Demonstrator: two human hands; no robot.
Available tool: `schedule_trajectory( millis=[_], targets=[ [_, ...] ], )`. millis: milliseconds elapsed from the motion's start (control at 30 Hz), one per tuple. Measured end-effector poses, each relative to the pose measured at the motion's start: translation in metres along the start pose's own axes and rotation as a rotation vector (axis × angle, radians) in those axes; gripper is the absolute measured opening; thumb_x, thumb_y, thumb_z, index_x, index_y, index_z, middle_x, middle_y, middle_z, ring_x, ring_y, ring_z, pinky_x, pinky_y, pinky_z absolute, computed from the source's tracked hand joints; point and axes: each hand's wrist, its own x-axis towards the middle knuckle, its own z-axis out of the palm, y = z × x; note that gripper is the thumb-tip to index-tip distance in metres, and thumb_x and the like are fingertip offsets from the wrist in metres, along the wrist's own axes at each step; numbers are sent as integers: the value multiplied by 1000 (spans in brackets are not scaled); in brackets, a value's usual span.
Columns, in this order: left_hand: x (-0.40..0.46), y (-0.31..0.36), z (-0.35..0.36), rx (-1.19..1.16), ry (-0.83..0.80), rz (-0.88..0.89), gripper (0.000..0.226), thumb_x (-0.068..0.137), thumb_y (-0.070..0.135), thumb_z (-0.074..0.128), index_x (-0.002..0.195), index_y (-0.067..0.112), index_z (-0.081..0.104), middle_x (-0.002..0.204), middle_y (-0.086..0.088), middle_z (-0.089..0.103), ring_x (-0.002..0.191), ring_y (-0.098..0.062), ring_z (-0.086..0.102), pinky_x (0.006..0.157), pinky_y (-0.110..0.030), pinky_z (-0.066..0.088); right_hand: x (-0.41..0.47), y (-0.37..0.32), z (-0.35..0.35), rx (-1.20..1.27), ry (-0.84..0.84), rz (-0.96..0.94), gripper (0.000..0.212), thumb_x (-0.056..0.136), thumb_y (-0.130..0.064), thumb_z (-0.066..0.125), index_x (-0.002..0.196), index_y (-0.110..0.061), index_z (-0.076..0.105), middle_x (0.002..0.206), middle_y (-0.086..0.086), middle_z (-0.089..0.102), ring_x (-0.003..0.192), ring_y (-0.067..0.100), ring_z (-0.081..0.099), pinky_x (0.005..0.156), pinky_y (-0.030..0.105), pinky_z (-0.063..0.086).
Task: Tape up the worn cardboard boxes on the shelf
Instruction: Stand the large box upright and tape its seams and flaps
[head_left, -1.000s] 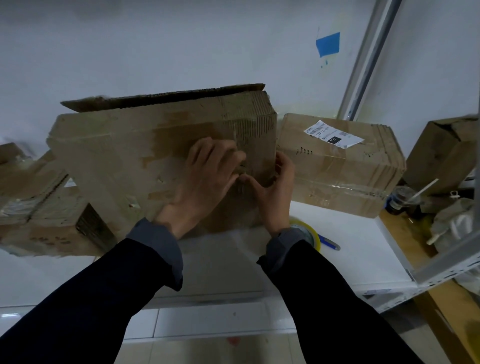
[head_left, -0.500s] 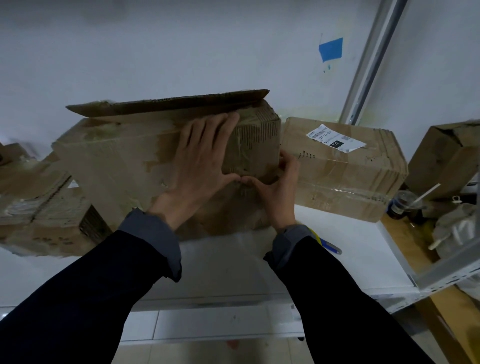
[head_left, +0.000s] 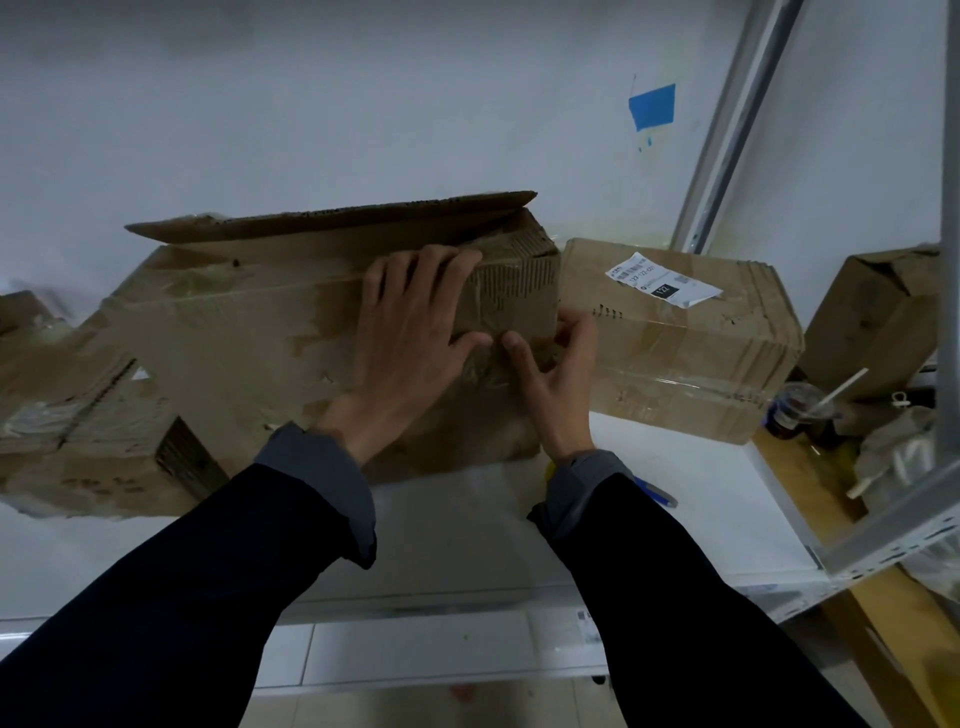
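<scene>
Head view: our flat left hand (head_left: 410, 338) has slid up the box (head_left: 234, 332), smoothing tape; right hand (head_left: 558, 371) pinches the corner.

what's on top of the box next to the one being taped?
A white shipping label lies on the right-hand box, with clear tape across it. Its contents are hidden; it is closed.

Worn box (head_left: 249, 332) on shelf (head_left: 675, 499); labelled box (head_left: 691, 353) touching its right.
</scene>
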Motion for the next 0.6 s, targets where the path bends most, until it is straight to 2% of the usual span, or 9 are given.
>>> schedule_trajectory(
  millis=[133,267,333,400,433,500,533,600],
  targets=[
    [-7,2,-4,17,16,31,70,86,58,67,138,18,45,133,-8,53,115,-30,46,99,-42,29,-2,1,-3,49,-18,50,65,73,-58,80,120,-34,41,119,4,49,110,24,53,90,47,51],
    [-7,3,-6,49,-12,26,96,70,74,72,140,14,46,134,-10,52,116,-29,43,101,-42,29,-3,-1,-5,4,-72,24,72,71,-52,81,125,-33,37,122,4,48,112,22,52,93,43,51],
    [-7,5,-7,51,-44,15,100,64,69,79,141,15,43,135,-10,51,118,-30,45,103,-43,28,-4,1,-11,-1,-115,29,73,71,-45,80,129,-28,39,124,5,48,113,22,52,95,39,50],
    [-8,8,-7,43,-52,12,95,67,60,82,141,16,42,136,-10,51,119,-32,47,104,-44,27,-5,7,-23,-7,-189,50,68,74,-34,79,130,-24,43,123,6,51,110,21,55,91,40,52],
    [-9,8,-8,38,-43,16,91,70,57,81,141,16,42,137,-10,51,119,-32,47,104,-44,27,-7,9,-30,-17,-229,65,60,76,-27,77,127,-21,45,118,6,54,103,21,57,86,43,54],
    [-11,10,-11,22,-25,20,83,77,53,78,142,16,42,138,-9,50,122,-31,45,107,-43,26,-16,12,-47,-93,-286,140,35,83,-19,74,109,-16,51,97,9,58,85,22,58,75,48,51],
    [-11,10,-12,7,-20,21,80,79,50,76,143,16,42,140,-9,49,125,-30,43,110,-43,25,-22,13,-56,-169,-330,200,26,86,-22,74,98,-15,52,89,10,59,80,24,57,72,46,49],
    [-11,10,-15,-47,-16,13,80,82,43,76,147,14,40,146,-9,45,135,-28,38,118,-42,19,-34,14,-73,-408,-480,319,33,87,-43,72,89,-16,53,84,5,62,80,24,59,73,38,49]
  ],
)
